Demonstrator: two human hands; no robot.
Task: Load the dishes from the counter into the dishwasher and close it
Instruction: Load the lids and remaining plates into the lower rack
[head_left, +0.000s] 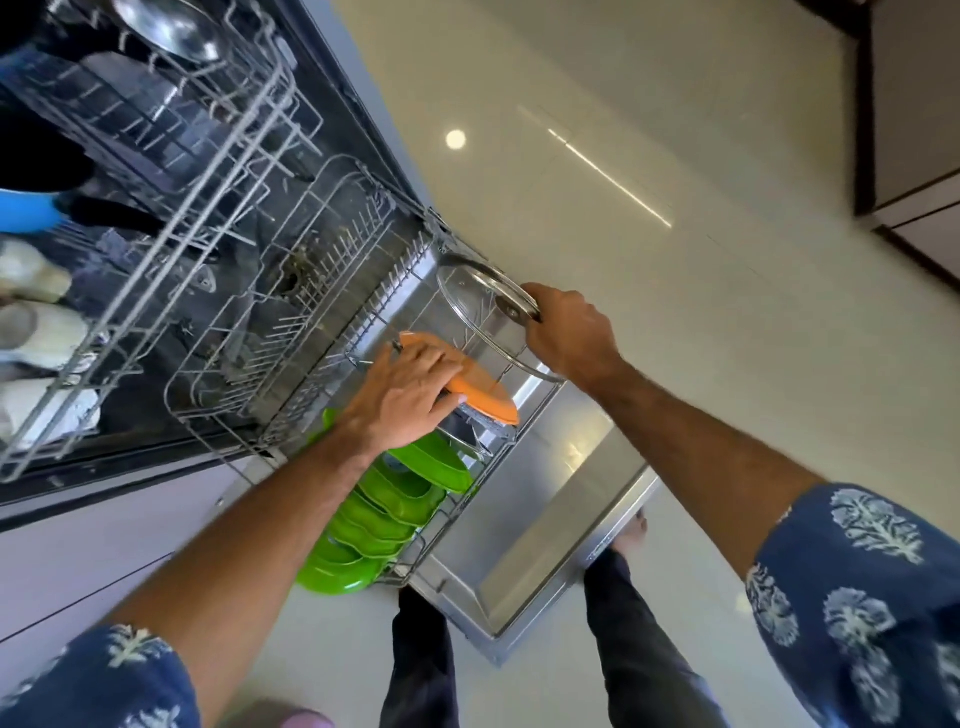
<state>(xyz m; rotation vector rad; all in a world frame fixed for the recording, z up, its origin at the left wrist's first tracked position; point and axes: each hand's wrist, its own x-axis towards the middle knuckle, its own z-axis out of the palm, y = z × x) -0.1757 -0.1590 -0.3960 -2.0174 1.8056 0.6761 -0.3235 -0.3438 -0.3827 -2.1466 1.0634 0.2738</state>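
**A:** Where are your hands?

**B:** Your left hand (410, 387) lies over the orange plate (480, 392) in the lower rack (291, 364), its grip curled round the plate's near edge. At about two o'clock from it, your right hand (569, 332) has its grip closed on the rim of the glass lid (485, 312), which stands tilted above the rack's far end.

**A:** And the other dishes?

**B:** Green plates (384, 514) stand in a row at about six o'clock from the orange plate, just beside it. The rack sits pulled out over the open dishwasher door (561, 499). The upper rack (171, 135), at ten o'clock, carries a steel bowl (171, 28).
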